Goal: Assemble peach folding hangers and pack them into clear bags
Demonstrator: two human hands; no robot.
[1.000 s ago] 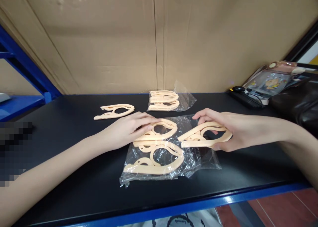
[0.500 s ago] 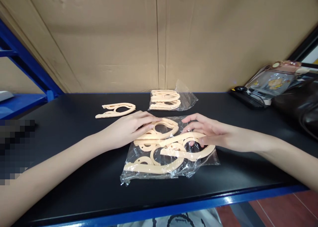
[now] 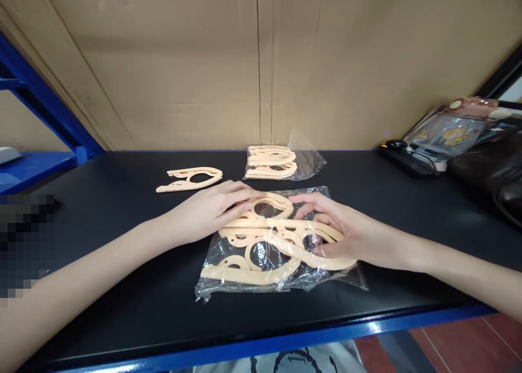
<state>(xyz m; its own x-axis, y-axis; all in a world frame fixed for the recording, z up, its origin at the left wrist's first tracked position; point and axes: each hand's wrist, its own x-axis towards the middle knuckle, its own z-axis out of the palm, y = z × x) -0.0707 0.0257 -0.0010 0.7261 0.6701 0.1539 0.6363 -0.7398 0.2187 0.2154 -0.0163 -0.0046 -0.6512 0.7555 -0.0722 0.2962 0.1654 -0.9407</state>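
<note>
A clear plastic bag [image 3: 228, 286] with several beige folding hangers [image 3: 253, 276] lies flat on the black tabletop. My left hand [image 3: 220, 207] rests on its upper left part, fingers stretched over a hanger and the film. At the bag's right side, my right hand [image 3: 338, 223] arches over the bent end of another folding hanger [image 3: 296, 247]. Its fingers are spread, index near the top hanger's tip and thumb between the hanger's arms. My right palm partly hides that end. Whether this hanger is inside the bag or on top of it, I cannot tell.
Behind the left hand lies a loose folding hanger [image 3: 190, 185]. A second bag of hangers [image 3: 271, 169] sits against the cardboard wall [image 3: 183, 63]. At right are a black device with a cable [image 3: 411, 163], a decorated clear pouch [image 3: 448, 134] and a dark bag [image 3: 497, 166].
My right hand has shifted left and turned over the hanger. That hanger's arms lie differently, its bent end lower and nearer me. My left hand stays in place.
</note>
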